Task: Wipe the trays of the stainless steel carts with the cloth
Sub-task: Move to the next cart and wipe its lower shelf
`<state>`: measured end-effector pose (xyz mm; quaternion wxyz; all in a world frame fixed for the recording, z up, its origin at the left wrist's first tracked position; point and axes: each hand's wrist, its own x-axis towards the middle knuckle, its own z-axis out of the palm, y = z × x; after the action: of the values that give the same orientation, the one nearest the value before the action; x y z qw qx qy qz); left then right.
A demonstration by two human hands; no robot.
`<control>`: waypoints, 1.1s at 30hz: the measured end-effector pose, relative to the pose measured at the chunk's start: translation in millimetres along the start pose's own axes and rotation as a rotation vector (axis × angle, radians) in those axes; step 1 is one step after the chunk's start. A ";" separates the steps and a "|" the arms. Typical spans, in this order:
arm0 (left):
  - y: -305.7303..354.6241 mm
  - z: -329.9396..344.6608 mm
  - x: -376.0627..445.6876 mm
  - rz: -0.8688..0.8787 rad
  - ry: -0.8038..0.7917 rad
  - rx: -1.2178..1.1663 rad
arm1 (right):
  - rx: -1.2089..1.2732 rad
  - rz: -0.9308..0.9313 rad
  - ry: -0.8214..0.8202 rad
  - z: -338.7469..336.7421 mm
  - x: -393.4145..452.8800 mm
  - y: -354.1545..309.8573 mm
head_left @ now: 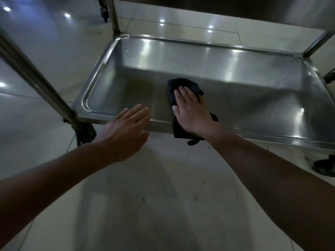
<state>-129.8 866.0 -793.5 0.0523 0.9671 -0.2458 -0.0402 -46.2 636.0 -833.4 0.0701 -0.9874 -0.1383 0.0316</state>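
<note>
Head view. Lower tray (126,73) of a stainless steel cart (45,84), seen from above and in front; dim light, ceiling lamps reflected in the metal and in the tiled floor (145,196).

Right hand (190,109): flat, palm down, fingers straight and together, pressing a black cloth (181,84) onto the tray floor. Grip not closed round the cloth; the fingers lie on top of it. The cloth sits at the tray's near edge, a little right of that edge's middle. Its far part lies crumpled on the tray floor ahead of the fingertips; its near part drapes over the front rim and hangs below it, under the wrist.

Left hand (126,127): open, fingers straight and slightly spread, holding nothing. Fingertips are over the near rim, towards the near-left corner; contact with the rim cannot be told.

Cart post rises at the near-left corner; a caster (85,133) shows below it. An upper tray's (235,6) underside crosses the top of the view.
</note>
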 end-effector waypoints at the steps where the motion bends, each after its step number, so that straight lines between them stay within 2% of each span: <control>1: -7.6 -1.2 -5.1 -0.010 0.013 0.005 | 0.002 -0.012 -0.001 1.0 3.9 -8.6; 8: -41.5 8.8 -33.3 -0.160 0.034 -0.023 | 0.001 -0.091 -0.043 7.5 30.3 -69.3; 21: -87.5 13.0 -68.3 -0.246 0.019 0.003 | 0.005 -0.235 -0.083 16.4 72.8 -161.4; 33: -98.0 18.7 -73.7 -0.284 0.089 -0.070 | 0.017 -0.350 -0.082 22.5 105.4 -201.3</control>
<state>-150.1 985.4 -820.1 0.0904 0.9905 -0.1025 -0.0127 -1.1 859.8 -830.6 0.0774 -0.9455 -0.3106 0.0602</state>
